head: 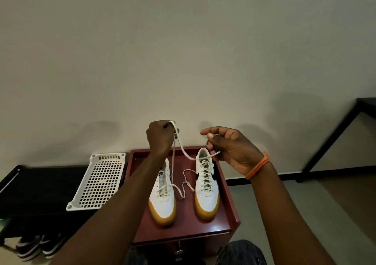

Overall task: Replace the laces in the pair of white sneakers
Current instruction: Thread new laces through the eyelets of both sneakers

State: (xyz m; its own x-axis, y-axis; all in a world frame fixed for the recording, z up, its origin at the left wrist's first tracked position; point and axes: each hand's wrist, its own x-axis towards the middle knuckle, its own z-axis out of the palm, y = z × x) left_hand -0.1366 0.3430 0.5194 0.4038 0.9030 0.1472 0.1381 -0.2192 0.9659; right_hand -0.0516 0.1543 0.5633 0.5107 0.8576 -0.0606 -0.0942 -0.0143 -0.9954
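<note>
Two sneakers [206,185] side by side on red table [225,207] — bare strip between them crossed by loose lace [184,187]. Raised rim along table back and sides. Lace strung in air between both hands blocks straight reach from above. White basket [97,181] just left of table — wall close behind.

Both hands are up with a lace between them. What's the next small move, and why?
Probably keep drawing the lace up with the left hand: the left sneaker is only partly laced, and slack loops lie on the red table. The right hand pinches the other end.
</note>
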